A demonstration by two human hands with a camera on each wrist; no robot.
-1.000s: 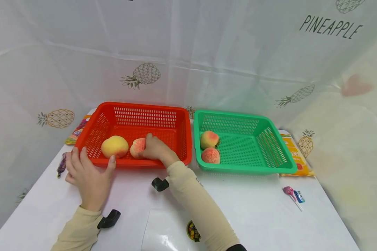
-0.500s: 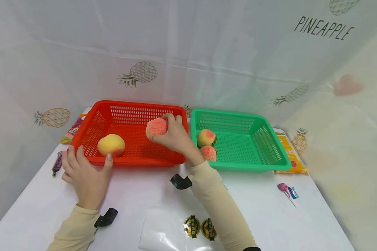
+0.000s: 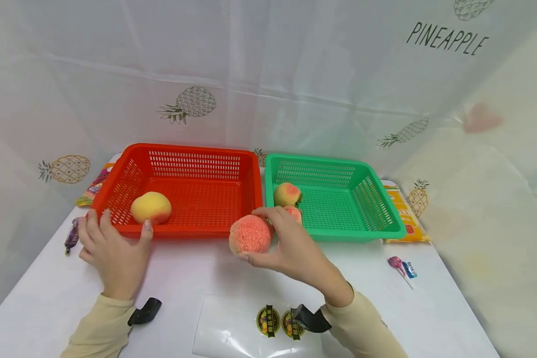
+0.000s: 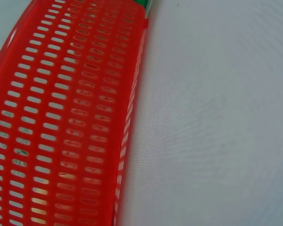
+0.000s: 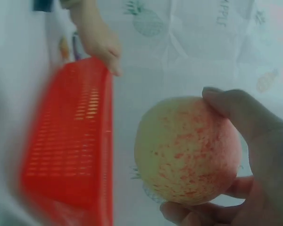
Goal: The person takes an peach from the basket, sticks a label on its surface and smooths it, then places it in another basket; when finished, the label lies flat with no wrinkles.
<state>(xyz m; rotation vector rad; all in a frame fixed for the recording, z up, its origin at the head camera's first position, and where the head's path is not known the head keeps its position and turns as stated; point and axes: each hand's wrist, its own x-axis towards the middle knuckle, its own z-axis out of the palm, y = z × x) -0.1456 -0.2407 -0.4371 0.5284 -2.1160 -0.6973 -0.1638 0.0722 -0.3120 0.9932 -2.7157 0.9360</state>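
My right hand (image 3: 297, 253) holds a fuzzy pink-and-yellow peach (image 3: 251, 234) between thumb and fingers, in the air in front of the gap between two baskets. The peach (image 5: 186, 150) fills the middle of the right wrist view. At the front left corner of the red plastic basket (image 3: 192, 229), my left hand (image 3: 118, 258) grips the rim, thumb apart from the fingers. One yellow peach (image 3: 151, 208) lies inside that basket, near its left end. In the green basket (image 3: 340, 234) sit a yellow-red fruit (image 3: 288, 194) and a pink peach (image 3: 294, 214), the latter partly hidden by my right hand.
A clear sheet with round gold-and-black stickers (image 3: 268, 320) lies at the table's front. To the right are a lollipop (image 3: 398, 264), a small blue packet (image 3: 409, 270) and an orange bag (image 3: 404, 214). A purple-wrapped sweet (image 3: 72, 236) lies left of the red basket.
My right hand has picked up the peach from the red basket and carried it right and toward me, past the front rim. My left hand stays at the basket's corner.
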